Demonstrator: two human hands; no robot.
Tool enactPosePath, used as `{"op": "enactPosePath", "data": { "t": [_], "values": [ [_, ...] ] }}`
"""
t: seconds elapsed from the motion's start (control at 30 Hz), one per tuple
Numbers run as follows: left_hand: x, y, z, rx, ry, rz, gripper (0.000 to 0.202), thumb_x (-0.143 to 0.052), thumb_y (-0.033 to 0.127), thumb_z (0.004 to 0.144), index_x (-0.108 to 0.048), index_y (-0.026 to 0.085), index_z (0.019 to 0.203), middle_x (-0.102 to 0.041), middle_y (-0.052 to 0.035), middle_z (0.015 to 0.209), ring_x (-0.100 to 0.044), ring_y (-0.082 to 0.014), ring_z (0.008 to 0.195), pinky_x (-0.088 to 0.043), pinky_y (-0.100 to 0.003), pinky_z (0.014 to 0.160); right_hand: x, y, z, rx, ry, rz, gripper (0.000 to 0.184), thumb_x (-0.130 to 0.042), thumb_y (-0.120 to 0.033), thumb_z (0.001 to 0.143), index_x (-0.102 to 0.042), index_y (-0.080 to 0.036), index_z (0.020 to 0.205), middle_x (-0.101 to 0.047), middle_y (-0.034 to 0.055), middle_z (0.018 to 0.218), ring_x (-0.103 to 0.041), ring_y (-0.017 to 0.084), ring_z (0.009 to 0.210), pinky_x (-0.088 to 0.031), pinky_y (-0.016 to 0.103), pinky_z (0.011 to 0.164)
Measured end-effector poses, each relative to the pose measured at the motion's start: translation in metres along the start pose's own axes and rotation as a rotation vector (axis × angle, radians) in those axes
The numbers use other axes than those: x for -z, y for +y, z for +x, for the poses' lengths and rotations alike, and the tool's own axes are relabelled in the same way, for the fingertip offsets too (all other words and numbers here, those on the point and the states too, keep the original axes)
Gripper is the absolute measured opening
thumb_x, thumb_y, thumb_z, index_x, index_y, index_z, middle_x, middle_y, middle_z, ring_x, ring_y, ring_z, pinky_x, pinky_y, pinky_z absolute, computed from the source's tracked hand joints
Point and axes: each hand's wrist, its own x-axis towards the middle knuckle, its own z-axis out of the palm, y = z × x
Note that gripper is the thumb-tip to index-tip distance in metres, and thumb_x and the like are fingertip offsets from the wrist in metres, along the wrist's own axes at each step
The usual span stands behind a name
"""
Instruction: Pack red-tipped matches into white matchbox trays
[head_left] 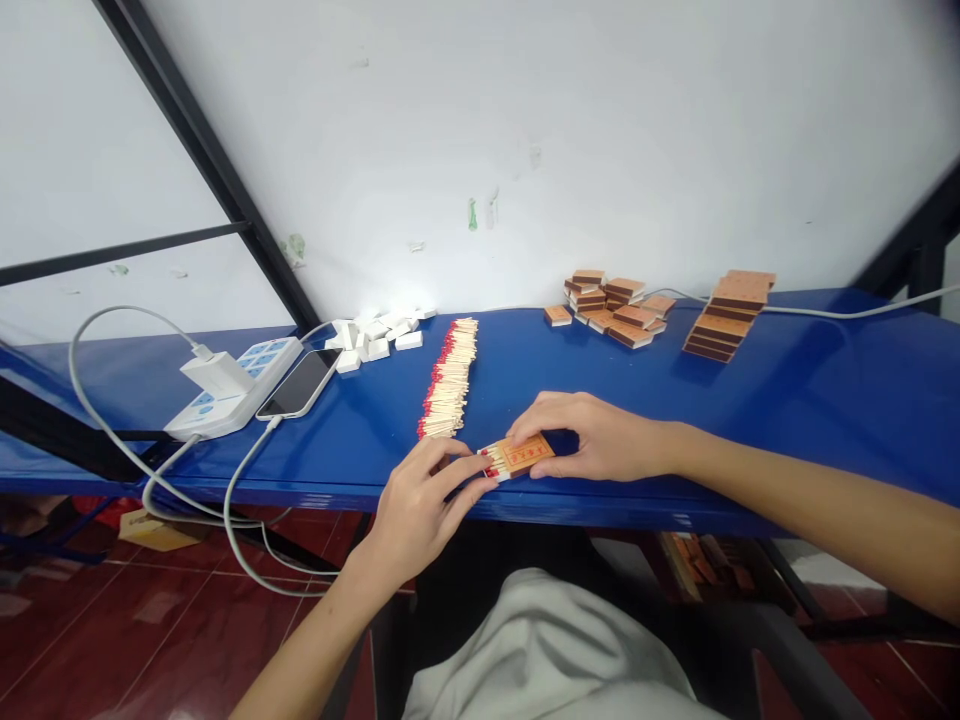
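Between my hands, over the front edge of the blue shelf, is a matchbox (529,454) with an orange printed sleeve. Its white tray (495,470) sticks partly out to the left and shows red-tipped matches inside. My left hand (424,492) pinches the tray's exposed end between thumb and fingers. With thumb and fingers my right hand (581,437) grips the sleeve from the right. Just beyond my left hand lies a long row of loose matches (450,375), red heads to the left.
White trays (375,335) lie heaped at the back left. Orange sleeves (619,308) form a loose pile at the back, and a leaning stack of matchboxes (729,315) stands farther right. A phone (301,383), a power strip (236,390) and white cables occupy the left side.
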Motion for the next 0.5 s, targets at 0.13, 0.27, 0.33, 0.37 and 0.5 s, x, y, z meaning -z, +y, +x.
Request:
{"op": "enactPosePath", "data": {
  "t": [0.13, 0.27, 0.33, 0.37, 0.5],
  "values": [
    [0.0005, 0.0016, 0.0004, 0.026, -0.014, -0.059, 0.017, -0.066, 0.022, 0.094, -0.067, 0.02, 0.111, -0.07, -0.0062, 0.1, -0.063, -0.0177, 0.089, -0.052, -0.031, 0.081, -0.0019, -0.0023, 0.0013, 0.006, 0.001, 0.002, 0.033, -0.072, -0.039, 0.089, -0.068, -0.022, 0.117, -0.072, 0.0062, 0.116, -0.062, 0.022, 0.102, -0.048, 0.038, 0.093],
    [0.0024, 0.0055, 0.0031, 0.086, 0.013, -0.142, 0.015, -0.07, 0.024, 0.092, -0.067, 0.02, 0.106, -0.073, -0.0038, 0.095, -0.066, -0.0164, 0.084, -0.052, -0.029, 0.078, -0.0048, -0.005, 0.0036, 0.02, -0.009, 0.013, 0.035, -0.072, -0.038, 0.089, -0.069, -0.022, 0.119, -0.072, 0.0063, 0.115, -0.061, 0.022, 0.103, -0.048, 0.038, 0.093],
    [0.0031, 0.0071, 0.0043, 0.102, 0.021, -0.162, 0.013, -0.073, 0.026, 0.09, -0.068, 0.021, 0.101, -0.074, -0.0027, 0.093, -0.066, -0.0161, 0.081, -0.051, -0.029, 0.077, -0.0063, -0.0048, 0.0048, 0.023, -0.008, 0.017, 0.036, -0.072, -0.039, 0.089, -0.069, -0.021, 0.12, -0.072, 0.0063, 0.116, -0.061, 0.022, 0.104, -0.047, 0.038, 0.095],
    [0.0034, 0.0077, 0.0047, 0.104, 0.018, -0.174, 0.014, -0.074, 0.027, 0.089, -0.068, 0.021, 0.099, -0.074, -0.0023, 0.092, -0.067, -0.016, 0.081, -0.051, -0.029, 0.077, -0.0072, -0.0043, 0.0053, 0.026, -0.006, 0.02, 0.036, -0.072, -0.04, 0.089, -0.069, -0.021, 0.12, -0.072, 0.0063, 0.116, -0.061, 0.022, 0.104, -0.047, 0.038, 0.095],
    [0.0035, 0.0084, 0.0054, 0.106, -0.015, -0.221, 0.006, -0.071, 0.023, 0.091, -0.069, 0.021, 0.096, -0.075, -0.0022, 0.092, -0.069, -0.0158, 0.084, -0.052, -0.03, 0.079, -0.0097, -0.002, 0.0067, 0.032, 0.011, 0.018, 0.035, -0.072, -0.039, 0.089, -0.069, -0.021, 0.119, -0.072, 0.0063, 0.116, -0.061, 0.022, 0.103, -0.047, 0.039, 0.095]
  ]
}}
